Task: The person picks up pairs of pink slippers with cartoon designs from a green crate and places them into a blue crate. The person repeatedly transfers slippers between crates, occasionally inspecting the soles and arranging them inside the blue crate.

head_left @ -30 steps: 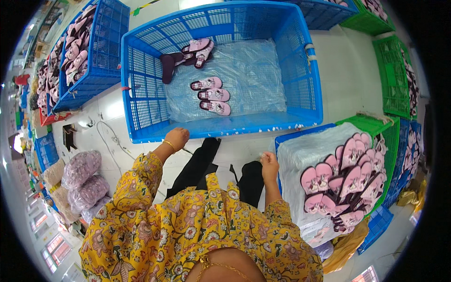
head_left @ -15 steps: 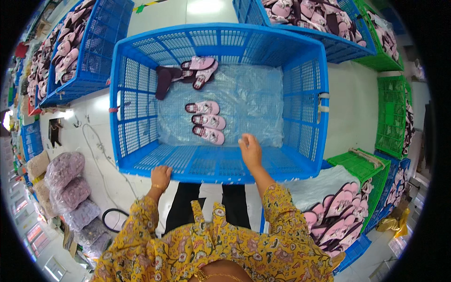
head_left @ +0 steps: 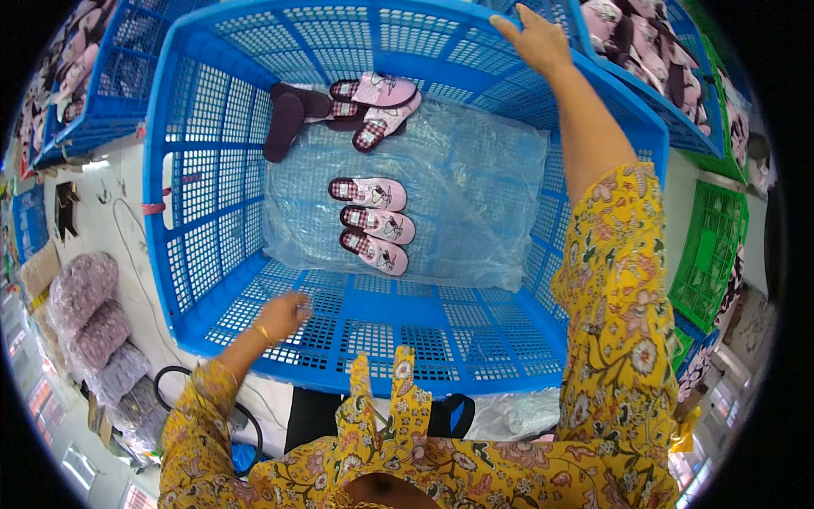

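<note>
A large blue plastic crate (head_left: pixel 483 318) is in front of me, its floor covered by a clear plastic sheet (head_left: pixel 475 195). Three pink slippers with checked linings lie in a column on the sheet: an upper slipper (head_left: pixel 381 195), a middle one (head_left: pixel 392 226) and a lower one (head_left: pixel 386 257). More pink slippers (head_left: pixel 390 91) and dark-soled ones (head_left: pixel 284 127) are heaped at the far left. My right hand (head_left: pixel 538 41) reaches to the far rim, thumb apart from the fingers, holding nothing. Over the near wall, my left hand (head_left: pixel 284 316) has curled fingers and nothing visible in them.
Blue crates full of slippers stand at the far left (head_left: pixel 119 72) and far right (head_left: pixel 657 93). A green crate (head_left: pixel 708 254) is on the right. Bagged bundles (head_left: pixel 89 305) are stacked at the left, near a black hoop (head_left: pixel 246 458) and a thin cord on the floor.
My right arm has stretched from the near side of the crate to its far right rim. My left hand has left the near rim. The crate looks larger and closer.
</note>
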`<state>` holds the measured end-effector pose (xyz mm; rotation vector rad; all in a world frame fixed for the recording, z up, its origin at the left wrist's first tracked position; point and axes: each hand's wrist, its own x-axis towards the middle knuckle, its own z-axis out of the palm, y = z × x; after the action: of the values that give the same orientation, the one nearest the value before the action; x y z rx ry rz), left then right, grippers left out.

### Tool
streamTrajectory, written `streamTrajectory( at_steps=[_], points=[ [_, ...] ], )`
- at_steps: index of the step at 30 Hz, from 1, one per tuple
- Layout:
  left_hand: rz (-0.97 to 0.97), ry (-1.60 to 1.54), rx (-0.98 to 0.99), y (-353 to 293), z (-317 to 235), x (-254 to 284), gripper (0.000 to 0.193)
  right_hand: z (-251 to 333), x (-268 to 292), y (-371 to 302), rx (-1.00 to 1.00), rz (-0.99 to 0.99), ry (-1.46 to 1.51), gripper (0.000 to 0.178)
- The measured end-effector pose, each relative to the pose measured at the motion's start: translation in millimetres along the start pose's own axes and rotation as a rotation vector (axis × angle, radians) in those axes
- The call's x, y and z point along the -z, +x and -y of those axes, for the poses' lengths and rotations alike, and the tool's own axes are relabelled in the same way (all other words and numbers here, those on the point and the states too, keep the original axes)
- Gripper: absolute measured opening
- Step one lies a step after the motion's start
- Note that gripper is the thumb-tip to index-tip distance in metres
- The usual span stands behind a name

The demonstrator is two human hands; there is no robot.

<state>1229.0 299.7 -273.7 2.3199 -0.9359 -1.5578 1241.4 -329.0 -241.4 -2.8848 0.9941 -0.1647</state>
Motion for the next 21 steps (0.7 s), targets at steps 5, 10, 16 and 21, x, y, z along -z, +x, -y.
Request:
streamTrajectory(
  at_steps=[5,10,16,21],
  points=[
    [-0.461,0.044,-0.195,184,-5,67,0.028,-32,-8,9,0.130,0.155,0.091,0.072],
    [-0.411,-0.420,-0.076,352,-25,46,0.032,-9,15,-1,0.129,0.187,0.232,0.055],
    [-0.800,-0.614,0.028,457,-75,42,0.071,4,15,-7,0.175,0.127,0.223,0.053],
    [-0.604,-0.930,0.078,502,-53,105,0.086,24,16,-6,0.144,0.194,0.325,0.052]
  ],
)
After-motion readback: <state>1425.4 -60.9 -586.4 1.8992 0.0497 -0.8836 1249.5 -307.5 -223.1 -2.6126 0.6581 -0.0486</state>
